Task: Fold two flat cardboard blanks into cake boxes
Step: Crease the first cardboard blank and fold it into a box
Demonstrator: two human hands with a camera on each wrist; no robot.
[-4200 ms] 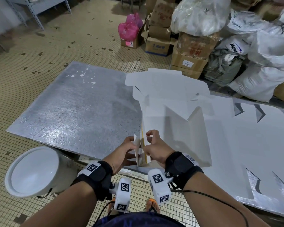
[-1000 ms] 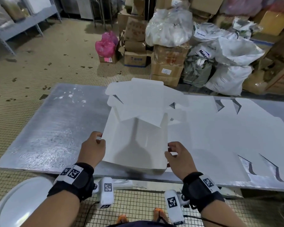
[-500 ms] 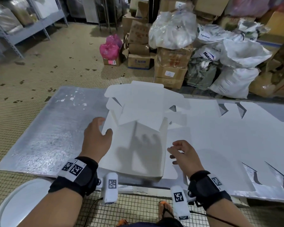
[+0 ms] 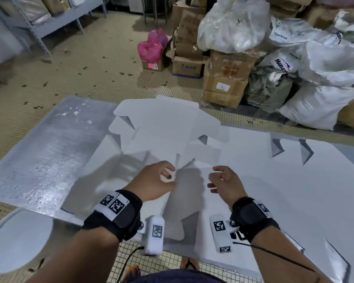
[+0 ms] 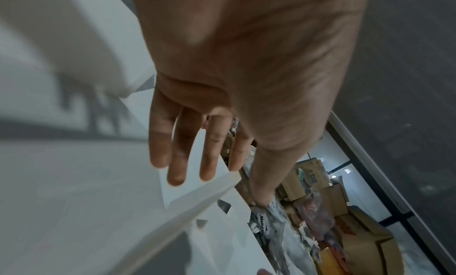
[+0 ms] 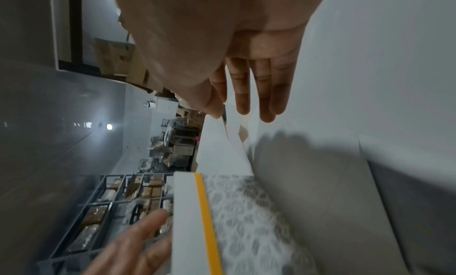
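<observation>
A white, partly folded box blank lies spread on the metal table, its flaps loose. My left hand reaches over its middle, and its straight fingers touch a raised flap edge. My right hand hovers just to the right, fingers relaxed and holding nothing. In the right wrist view its fingers point along a white wall, beside a printed flap with a yellow stripe. A second flat blank lies under and to the right.
A round white bucket stands on the floor at the lower left by the table's near edge. Cardboard boxes and white sacks are stacked beyond the far edge. A pink bag sits on the tiled floor.
Both hands left the box's outer sides and moved inward over its middle. The walls that stood up a second ago have dropped, and the box lies flatter and more spread out.
</observation>
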